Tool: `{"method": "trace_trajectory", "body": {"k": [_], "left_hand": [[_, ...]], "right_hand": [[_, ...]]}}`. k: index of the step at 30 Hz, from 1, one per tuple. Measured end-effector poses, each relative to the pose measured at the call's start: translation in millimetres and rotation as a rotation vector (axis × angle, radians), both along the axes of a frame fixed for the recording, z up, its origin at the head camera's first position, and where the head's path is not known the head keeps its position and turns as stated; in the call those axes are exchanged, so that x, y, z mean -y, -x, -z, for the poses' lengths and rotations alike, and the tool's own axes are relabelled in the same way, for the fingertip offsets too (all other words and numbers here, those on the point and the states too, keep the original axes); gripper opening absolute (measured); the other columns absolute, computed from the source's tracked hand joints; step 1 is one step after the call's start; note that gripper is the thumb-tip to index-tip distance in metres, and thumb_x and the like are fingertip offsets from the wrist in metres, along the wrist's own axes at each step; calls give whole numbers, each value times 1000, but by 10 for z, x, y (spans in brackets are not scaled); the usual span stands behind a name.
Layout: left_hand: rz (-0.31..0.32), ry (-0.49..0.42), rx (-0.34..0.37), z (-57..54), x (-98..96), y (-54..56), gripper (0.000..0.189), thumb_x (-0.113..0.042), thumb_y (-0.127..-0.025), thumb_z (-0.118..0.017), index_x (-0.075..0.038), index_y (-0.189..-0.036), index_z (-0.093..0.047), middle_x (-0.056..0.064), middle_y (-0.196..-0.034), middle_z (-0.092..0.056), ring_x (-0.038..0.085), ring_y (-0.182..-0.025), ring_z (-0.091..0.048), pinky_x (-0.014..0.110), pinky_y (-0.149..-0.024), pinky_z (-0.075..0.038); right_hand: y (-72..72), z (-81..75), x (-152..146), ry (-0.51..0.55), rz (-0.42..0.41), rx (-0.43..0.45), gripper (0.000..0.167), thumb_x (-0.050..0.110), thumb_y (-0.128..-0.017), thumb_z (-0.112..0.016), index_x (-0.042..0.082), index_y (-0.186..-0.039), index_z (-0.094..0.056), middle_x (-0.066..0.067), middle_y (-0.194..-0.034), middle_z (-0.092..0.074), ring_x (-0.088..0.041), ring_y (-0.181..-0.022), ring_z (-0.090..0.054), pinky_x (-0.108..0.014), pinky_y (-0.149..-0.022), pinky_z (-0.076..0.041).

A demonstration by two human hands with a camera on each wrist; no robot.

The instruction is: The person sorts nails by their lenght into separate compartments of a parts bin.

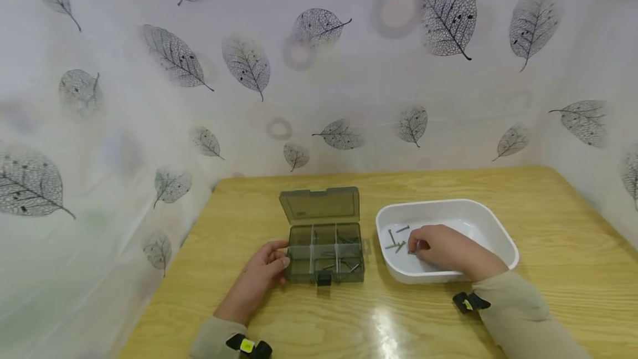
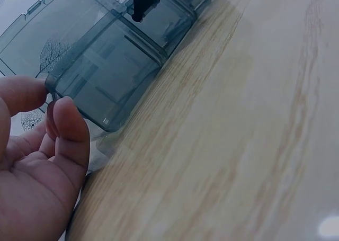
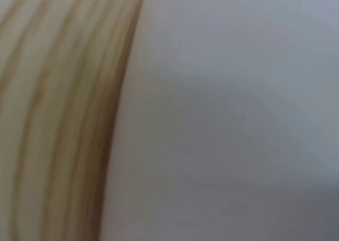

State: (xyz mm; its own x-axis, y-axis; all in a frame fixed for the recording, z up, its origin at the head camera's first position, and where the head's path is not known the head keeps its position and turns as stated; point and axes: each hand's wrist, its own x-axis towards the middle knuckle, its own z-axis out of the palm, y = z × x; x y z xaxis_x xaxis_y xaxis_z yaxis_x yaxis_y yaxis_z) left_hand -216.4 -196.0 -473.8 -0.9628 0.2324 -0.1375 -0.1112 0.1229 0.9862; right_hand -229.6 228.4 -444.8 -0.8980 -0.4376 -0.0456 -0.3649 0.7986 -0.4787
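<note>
A smoky clear compartment box [image 1: 325,254] stands on the table with its lid [image 1: 321,206] raised at the back. Screws [image 1: 350,265] lie in several of its compartments. My left hand [image 1: 261,270] holds the box's left side, and in the left wrist view its thumb and finger [image 2: 71,127] are at the box corner. Inside the white tray [image 1: 448,278], my right hand [image 1: 441,248] reaches down with curled fingers and pinches a screw [image 1: 411,252], mostly hidden by the fingertips. Several loose screws [image 1: 396,246] lie to the left of that hand.
The wooden table [image 1: 349,326] carries the box on the left and the tray on the right, with a gap between them. A leaf-patterned curtain [image 1: 339,87] hangs behind and at the sides. The white tray wall [image 3: 222,119] fills most of the right wrist view.
</note>
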Motion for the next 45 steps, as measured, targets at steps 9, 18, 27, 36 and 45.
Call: {"method": "trace_trajectory", "body": {"k": [9, 18, 27, 36, 45], "left_hand": [[5, -22, 27, 34, -1, -33, 45, -3, -100, -59, 2, -143, -45, 13, -102, -55, 22, -83, -54, 30, -67, -54], [-5, -10, 9, -26, -15, -33, 46, -5, -100, -60, 1, -143, -46, 13, -103, -55, 23, -84, -54, 30, -67, -54], [-14, 1, 7, -40, -9, -20, 46, -4, -100, -60, 0, -143, -47, 12, -102, -55, 23, -85, -54, 30, -67, -54], [-2, 16, 10, -42, -13, -25, 44, -5, -101, -59, 0, -144, -46, 13, -103, -56, 23, -86, -54, 30, -68, -54], [4, 18, 8, -41, -10, -19, 46, -6, -101, -59, -1, -144, -46, 14, -105, -56, 23, -85, -55, 30, -68, -54]], "right_hand": [[-49, -13, 14, -25, 3, 36, 17, 8, -85, -72, 23, -81, -66, 12, -78, -58, -10, -72, -50, -32, -68, -43], [-41, -60, -16, -52, 3, -43, 15, 8, -92, -65, 21, -84, -62, 11, -80, -59, -8, -71, -50, -31, -69, -44], [-68, -169, -38, 52, 28, 7, 11, 6, -98, -60, 15, -92, -58, 6, -75, -56, -10, -66, -51, -29, -66, -44], [-108, -141, 34, 178, -116, 249, 8, 8, -102, -55, 15, -104, -59, 0, -76, -60, -16, -63, -58, -28, -61, -48], [-84, -134, 272, 263, -177, 275, 12, 4, -100, -51, 15, -102, -56, 1, -73, -58, -12, -62, -53, -28, -64, -46]]}}
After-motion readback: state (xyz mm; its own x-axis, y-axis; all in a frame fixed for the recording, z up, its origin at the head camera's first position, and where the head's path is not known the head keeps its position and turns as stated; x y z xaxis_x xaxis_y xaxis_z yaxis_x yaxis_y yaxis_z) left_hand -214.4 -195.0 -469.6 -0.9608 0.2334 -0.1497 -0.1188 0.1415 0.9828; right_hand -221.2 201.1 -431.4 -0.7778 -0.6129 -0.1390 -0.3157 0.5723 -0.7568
